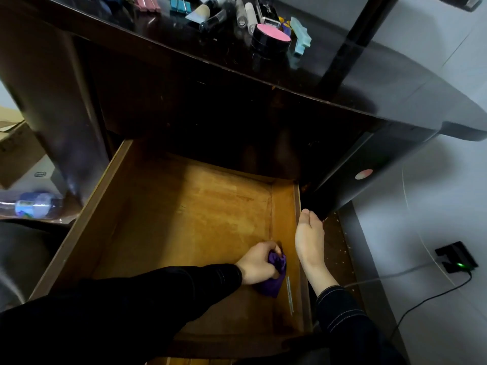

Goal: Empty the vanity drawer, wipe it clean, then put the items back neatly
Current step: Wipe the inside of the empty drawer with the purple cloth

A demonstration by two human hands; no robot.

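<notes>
The wooden vanity drawer is pulled out and its brown floor is bare. My left hand grips a bunched purple cloth and presses it on the drawer floor near the right wall. My right hand rests on the drawer's right rim, fingers straight and together, holding nothing. On the dark vanity top lie the removed items: a black jar with a pink lid, grey tubes, a light blue comb-like piece, a blue binder clip and pink items.
A cardboard box and a clear plastic bottle lie on the floor at left. At right, a black charger with a green light and its cable sit on the pale floor. A dark vertical post rises from the vanity top.
</notes>
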